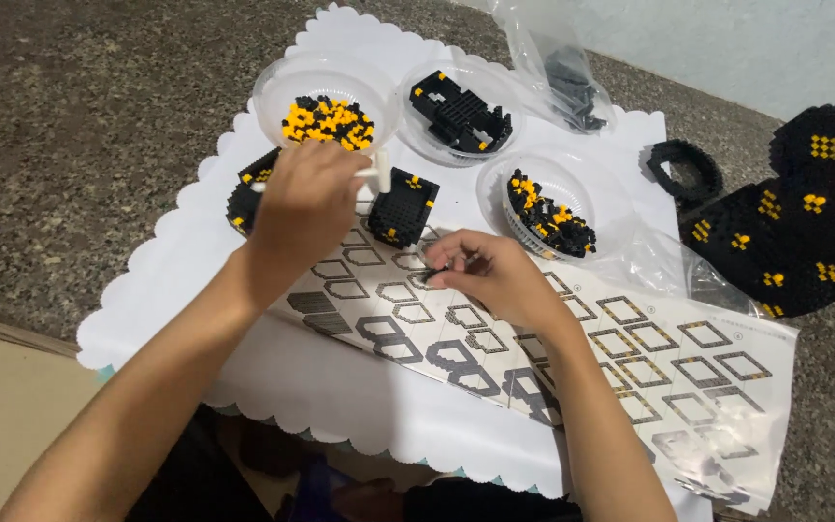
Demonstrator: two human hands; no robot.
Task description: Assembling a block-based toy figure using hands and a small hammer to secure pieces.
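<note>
Right hand (490, 271) rests on the instruction sheet (630, 358), fingertips pinched together on a tiny dark brick (434, 276), too small to make out properly. Left hand (306, 208), just beyond the sheet's far-left corner, is closed round a white tool (380, 172); only its T-shaped end pokes out, rest hidden in the fist. That hand also covers most of a black-and-yellow block build (404, 205) w/ open top, lying at the sheet's far edge. Beyond the sheet: three clear bowls (326, 72), two w/ loose black and yellow bricks, middle one w/ a black part-build. A plastic bag (558, 72) sits further back, contents blurry. Right of the sheet, a big black rounded model (804, 232), cut off by the frame edge. White scalloped mat (186, 261) lies under the sheet.
</note>
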